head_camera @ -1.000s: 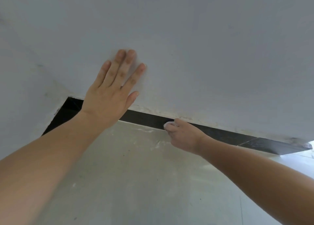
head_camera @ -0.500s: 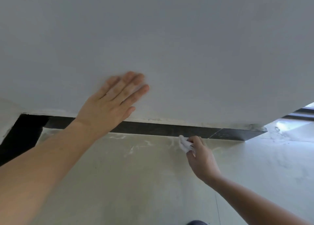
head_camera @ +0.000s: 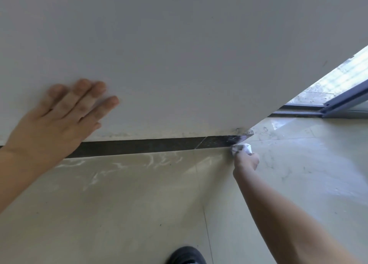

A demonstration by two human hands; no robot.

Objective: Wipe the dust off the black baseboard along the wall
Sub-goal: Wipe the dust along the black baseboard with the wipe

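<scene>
The black baseboard (head_camera: 143, 147) runs along the foot of a pale grey wall (head_camera: 179, 54), ending at the wall's right corner. My right hand (head_camera: 246, 160) grips a small crumpled white cloth (head_camera: 245, 148) and holds it against the baseboard close to that right end. My left hand (head_camera: 57, 122) lies flat on the wall above the baseboard, fingers straight and spread, and covers the strip's left part.
Pale tiled floor (head_camera: 139, 204) with whitish dust streaks lies below the baseboard. A dark shoe tip (head_camera: 186, 255) shows at the bottom edge. Beyond the wall corner at right is a sliding-door track (head_camera: 322, 112) and bright floor.
My right hand with the cloth has slid rightward along the baseboard to its end by the corner. The view has swung right; my left hand stays flat on the wall.
</scene>
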